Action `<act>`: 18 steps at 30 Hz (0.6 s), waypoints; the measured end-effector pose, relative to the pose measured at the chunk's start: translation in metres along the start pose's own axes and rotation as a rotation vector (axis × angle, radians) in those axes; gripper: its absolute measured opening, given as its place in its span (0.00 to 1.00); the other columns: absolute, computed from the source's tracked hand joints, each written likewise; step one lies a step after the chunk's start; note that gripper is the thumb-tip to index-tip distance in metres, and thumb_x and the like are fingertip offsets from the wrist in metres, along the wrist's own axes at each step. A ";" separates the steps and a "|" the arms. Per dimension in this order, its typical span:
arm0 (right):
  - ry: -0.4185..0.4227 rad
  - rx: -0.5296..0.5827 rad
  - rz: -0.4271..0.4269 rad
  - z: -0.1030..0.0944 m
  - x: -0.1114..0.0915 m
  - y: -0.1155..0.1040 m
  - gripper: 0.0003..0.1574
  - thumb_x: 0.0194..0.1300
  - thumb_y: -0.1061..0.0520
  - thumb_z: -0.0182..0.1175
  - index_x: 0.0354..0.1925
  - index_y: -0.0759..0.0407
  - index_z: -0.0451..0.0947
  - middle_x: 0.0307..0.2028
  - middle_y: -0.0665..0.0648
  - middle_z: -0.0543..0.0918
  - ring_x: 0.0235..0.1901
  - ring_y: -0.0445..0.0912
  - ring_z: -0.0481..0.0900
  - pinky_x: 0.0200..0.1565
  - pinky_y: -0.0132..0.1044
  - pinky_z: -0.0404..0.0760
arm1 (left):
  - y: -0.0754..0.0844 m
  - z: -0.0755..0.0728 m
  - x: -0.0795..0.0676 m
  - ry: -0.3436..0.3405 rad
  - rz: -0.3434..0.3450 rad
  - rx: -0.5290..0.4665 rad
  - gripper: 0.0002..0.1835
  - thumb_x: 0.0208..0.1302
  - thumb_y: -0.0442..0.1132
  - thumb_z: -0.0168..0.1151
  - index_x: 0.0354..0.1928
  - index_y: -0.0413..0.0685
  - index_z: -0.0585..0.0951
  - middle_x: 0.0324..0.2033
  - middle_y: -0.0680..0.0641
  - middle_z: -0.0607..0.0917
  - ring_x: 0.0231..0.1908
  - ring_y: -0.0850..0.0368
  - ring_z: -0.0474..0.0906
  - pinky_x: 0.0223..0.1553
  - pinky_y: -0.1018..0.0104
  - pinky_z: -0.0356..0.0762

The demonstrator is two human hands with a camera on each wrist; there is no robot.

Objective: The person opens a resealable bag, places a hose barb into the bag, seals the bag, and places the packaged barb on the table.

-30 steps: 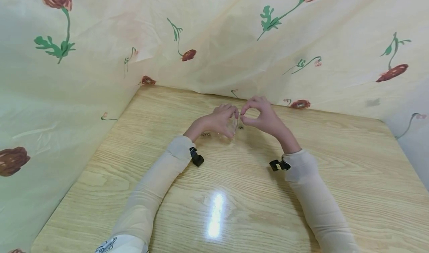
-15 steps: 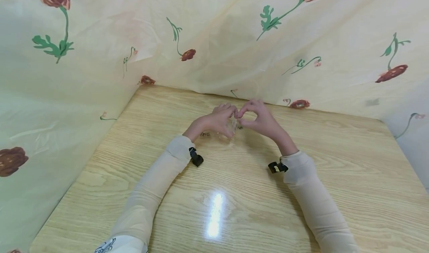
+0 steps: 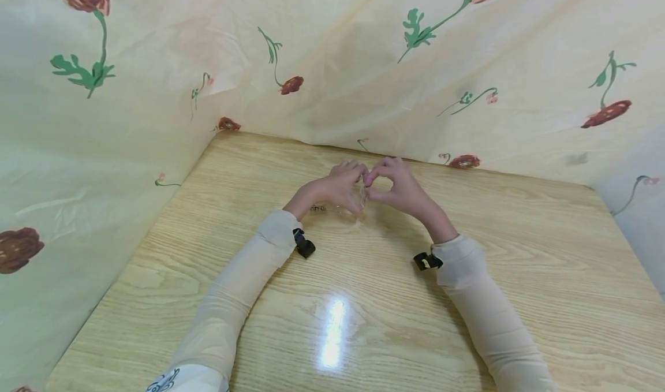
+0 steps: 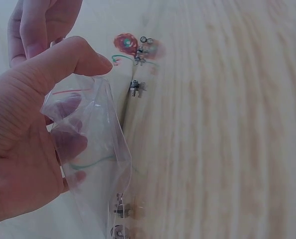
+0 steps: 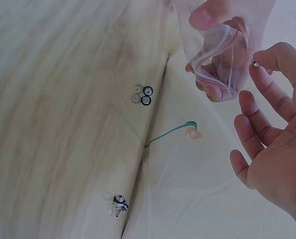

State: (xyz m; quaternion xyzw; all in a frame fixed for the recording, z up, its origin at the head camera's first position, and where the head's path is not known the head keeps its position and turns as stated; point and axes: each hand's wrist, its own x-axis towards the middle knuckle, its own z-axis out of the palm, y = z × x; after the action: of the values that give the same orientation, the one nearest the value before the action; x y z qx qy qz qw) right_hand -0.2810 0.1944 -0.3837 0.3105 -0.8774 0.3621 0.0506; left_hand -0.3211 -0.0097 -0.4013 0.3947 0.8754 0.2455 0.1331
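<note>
My left hand point(image 3: 339, 187) grips a clear zip bag point(image 4: 100, 134) with a red stripe along its mouth. The thumb lies at the bag's rim and the fingers show through the plastic. In the right wrist view the mouth of the bag gapes. Close beside it, my right hand point(image 3: 399, 189) pinches a tiny shiny metal piece point(image 5: 255, 64) between thumb and forefinger; its exact kind I cannot tell. The other right fingers are spread and loosely bent. Both hands are near the back of the table, with their fingertips almost together.
Small metal parts lie on the wooden table point(image 3: 332, 276): two round ones point(image 5: 146, 95), a little cluster point(image 5: 120, 203) near the back edge, and more point(image 3: 318, 208) by the left wrist. A flowered cloth point(image 3: 337, 80) hangs behind and at the left.
My right hand has moved left, bringing its pinching fingertips up to the bag's mouth. The left hand holds the bag in nearly the same place.
</note>
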 end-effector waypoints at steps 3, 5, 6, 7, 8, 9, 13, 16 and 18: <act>-0.007 -0.013 0.003 0.001 0.000 0.000 0.05 0.58 0.63 0.69 0.36 0.57 0.85 0.46 0.61 0.81 0.48 0.56 0.66 0.56 0.53 0.60 | 0.000 0.000 0.001 -0.004 0.001 0.004 0.33 0.53 0.45 0.73 0.59 0.49 0.67 0.55 0.41 0.70 0.52 0.50 0.60 0.54 0.58 0.60; -0.012 -0.024 0.003 0.002 0.000 0.000 0.05 0.58 0.63 0.69 0.35 0.56 0.84 0.46 0.61 0.81 0.48 0.56 0.66 0.58 0.57 0.58 | -0.001 0.001 0.001 -0.005 0.000 0.004 0.34 0.53 0.45 0.72 0.59 0.49 0.67 0.55 0.41 0.70 0.52 0.50 0.60 0.54 0.58 0.60; -0.014 -0.031 0.003 0.002 -0.001 0.000 0.05 0.58 0.63 0.69 0.35 0.56 0.84 0.46 0.61 0.82 0.47 0.56 0.66 0.58 0.59 0.57 | -0.001 0.001 0.001 -0.006 0.000 0.005 0.34 0.54 0.45 0.72 0.59 0.49 0.67 0.55 0.41 0.70 0.51 0.50 0.60 0.54 0.58 0.60; -0.016 -0.037 0.000 0.003 -0.001 0.000 0.05 0.58 0.63 0.69 0.35 0.57 0.84 0.46 0.61 0.82 0.47 0.57 0.67 0.59 0.60 0.56 | -0.001 0.001 0.001 -0.007 0.000 0.006 0.33 0.54 0.45 0.72 0.59 0.49 0.67 0.55 0.41 0.70 0.51 0.50 0.60 0.53 0.59 0.60; -0.019 -0.040 -0.002 0.003 0.000 0.000 0.05 0.58 0.62 0.70 0.36 0.57 0.84 0.45 0.61 0.82 0.48 0.57 0.68 0.59 0.62 0.56 | -0.002 0.001 0.001 -0.006 0.000 0.007 0.33 0.54 0.45 0.72 0.59 0.49 0.67 0.55 0.41 0.70 0.51 0.50 0.60 0.53 0.59 0.60; -0.022 -0.041 -0.002 0.004 0.000 0.000 0.05 0.58 0.62 0.69 0.36 0.57 0.84 0.45 0.61 0.82 0.48 0.58 0.68 0.59 0.63 0.55 | -0.002 0.002 0.001 -0.006 0.000 0.008 0.33 0.54 0.45 0.72 0.59 0.49 0.67 0.55 0.41 0.70 0.51 0.50 0.60 0.53 0.59 0.59; -0.023 -0.039 -0.004 0.005 -0.001 -0.001 0.04 0.58 0.62 0.69 0.35 0.57 0.84 0.44 0.62 0.81 0.47 0.58 0.68 0.58 0.64 0.55 | -0.002 0.002 0.002 -0.004 0.001 0.023 0.33 0.54 0.46 0.71 0.59 0.49 0.67 0.55 0.41 0.70 0.50 0.50 0.60 0.52 0.60 0.59; -0.028 -0.045 0.000 0.006 -0.001 -0.001 0.03 0.59 0.61 0.68 0.35 0.56 0.84 0.45 0.62 0.81 0.47 0.57 0.66 0.57 0.62 0.54 | -0.001 0.001 0.001 -0.004 0.000 0.028 0.33 0.54 0.46 0.72 0.58 0.50 0.67 0.55 0.41 0.70 0.50 0.50 0.59 0.51 0.60 0.58; -0.032 -0.054 0.001 0.007 -0.001 -0.001 0.03 0.59 0.61 0.68 0.35 0.57 0.84 0.45 0.61 0.80 0.47 0.56 0.66 0.56 0.61 0.55 | -0.001 0.001 0.001 -0.002 -0.001 0.028 0.32 0.53 0.46 0.72 0.58 0.50 0.67 0.55 0.41 0.70 0.50 0.51 0.59 0.52 0.60 0.59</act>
State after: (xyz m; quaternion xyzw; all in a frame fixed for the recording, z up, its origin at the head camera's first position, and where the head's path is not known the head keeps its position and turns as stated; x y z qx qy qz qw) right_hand -0.2790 0.1902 -0.3885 0.3143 -0.8878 0.3332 0.0448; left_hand -0.3225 -0.0092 -0.4027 0.3965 0.8787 0.2328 0.1286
